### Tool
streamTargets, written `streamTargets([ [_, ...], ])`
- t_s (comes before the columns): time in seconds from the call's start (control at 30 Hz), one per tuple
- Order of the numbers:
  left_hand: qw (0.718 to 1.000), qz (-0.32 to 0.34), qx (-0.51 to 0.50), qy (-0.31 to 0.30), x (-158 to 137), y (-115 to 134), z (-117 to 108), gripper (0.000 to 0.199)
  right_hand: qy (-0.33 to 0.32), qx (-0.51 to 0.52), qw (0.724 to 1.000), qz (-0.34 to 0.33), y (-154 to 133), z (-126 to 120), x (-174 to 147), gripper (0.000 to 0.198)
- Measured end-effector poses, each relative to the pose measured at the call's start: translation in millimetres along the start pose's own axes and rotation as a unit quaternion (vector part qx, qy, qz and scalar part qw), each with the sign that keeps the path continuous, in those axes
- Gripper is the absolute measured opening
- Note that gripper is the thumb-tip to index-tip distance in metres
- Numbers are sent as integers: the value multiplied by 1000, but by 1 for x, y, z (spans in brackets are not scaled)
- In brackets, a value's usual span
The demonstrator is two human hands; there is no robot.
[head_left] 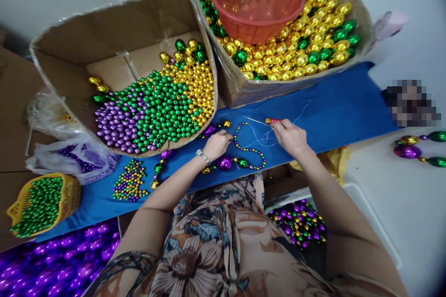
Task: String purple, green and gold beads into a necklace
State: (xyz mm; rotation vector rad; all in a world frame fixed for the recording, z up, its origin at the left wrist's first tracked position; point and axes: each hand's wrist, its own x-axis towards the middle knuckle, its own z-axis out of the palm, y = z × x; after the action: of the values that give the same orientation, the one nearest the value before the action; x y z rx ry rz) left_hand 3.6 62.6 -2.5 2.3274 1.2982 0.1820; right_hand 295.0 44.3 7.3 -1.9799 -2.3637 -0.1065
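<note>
My left hand [218, 144], with a watch on the wrist, is closed with its fingertips together beside a string of small green, gold and purple beads [256, 151]. What it pinches is hidden. Larger purple and green beads [225, 163] lie just below this hand. My right hand [291, 137] is closed, its fingertips at a small red piece with a yellow end [272, 121]. A thin, pale needle-like line [255, 121] points left from that piece. Loose white thread [262, 140] curls on the blue cloth between my hands.
A cardboard box [114, 23] of small beads and another box [240, 83] of larger gold and green beads stand behind. A red basket [258, 32] sits in the second. At left are a yellow basket [71, 199] and a plastic bag [52, 158]. Blue cloth [341, 102] extends right.
</note>
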Motion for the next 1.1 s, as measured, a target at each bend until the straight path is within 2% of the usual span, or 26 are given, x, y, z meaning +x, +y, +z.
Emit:
streamTargets([
  [0.37,1000,-2,6,-19,0,-6,4,24,-97,-64,992,55,8,22,12,34],
  [0.53,1000,-2,-3,-6,-1,-5,2,25,-74,-79,993,52,6,23,11,34],
  [0.63,1000,-4,-1,-13,0,-5,2,25,-81,-82,992,49,5,21,12,35],
  [0.87,1000,3,9,-18,1,-4,3,24,-63,-41,995,60,7,19,13,34],
  [1.1,1000,5,10,-5,0,-2,3,24,-97,-80,991,52,9,12,14,35],
])
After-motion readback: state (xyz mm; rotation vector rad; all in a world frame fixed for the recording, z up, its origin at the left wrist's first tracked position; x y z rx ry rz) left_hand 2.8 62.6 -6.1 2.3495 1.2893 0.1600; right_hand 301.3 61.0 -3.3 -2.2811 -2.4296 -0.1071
